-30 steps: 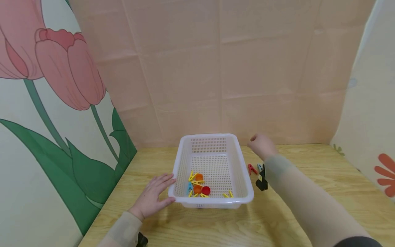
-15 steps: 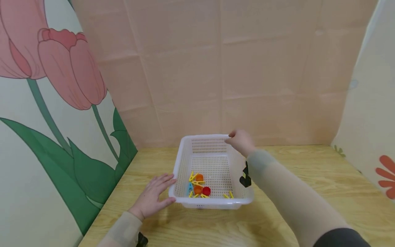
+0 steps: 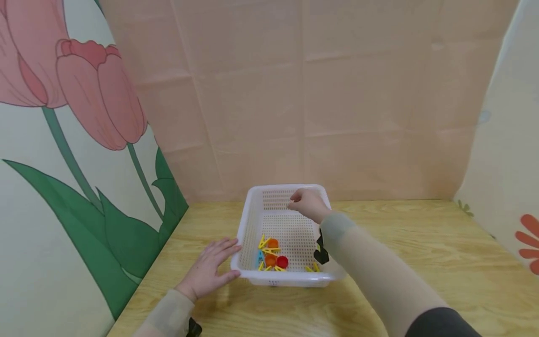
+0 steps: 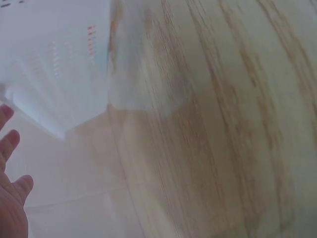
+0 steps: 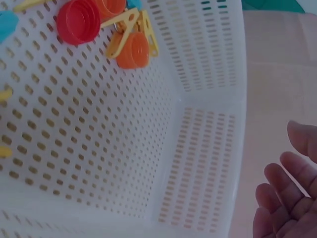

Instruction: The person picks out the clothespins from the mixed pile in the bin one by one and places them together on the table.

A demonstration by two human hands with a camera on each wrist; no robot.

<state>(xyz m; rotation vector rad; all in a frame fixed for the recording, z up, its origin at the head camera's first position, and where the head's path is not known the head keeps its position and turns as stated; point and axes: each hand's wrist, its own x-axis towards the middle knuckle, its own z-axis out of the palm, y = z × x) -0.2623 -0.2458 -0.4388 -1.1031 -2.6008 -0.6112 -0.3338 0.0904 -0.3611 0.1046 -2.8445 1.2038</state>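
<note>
A white perforated plastic basket (image 3: 242, 224) sits on the wooden table. My left hand (image 3: 210, 269) has its fingers spread and touches the basket's left rim with its fingertips. Over the far right part of the basket is my right hand (image 3: 309, 204); in the right wrist view its thumb stands apart from the loosely bent fingers (image 5: 277, 181), with nothing visible between them. Inside the basket lie a red bottle cap (image 3: 282, 262), two orange caps (image 3: 270, 260), several yellow clothespins (image 3: 263, 241) and a blue clothespin (image 3: 260, 258). Something turquoise (image 5: 6, 24) shows at the right wrist view's left edge.
A beige covered wall (image 3: 303, 103) rises behind the table (image 3: 412, 238). A wall with painted tulips (image 3: 94, 93) stands on the left, and a pale wall with a red flower (image 3: 528, 236) on the right. My right forearm (image 3: 379, 271) crosses the basket's right side.
My right hand has moved left, from beyond the basket's right side to above it. The red and grey clothespins on the table are now hidden behind my forearm. The left hand has stayed put.
</note>
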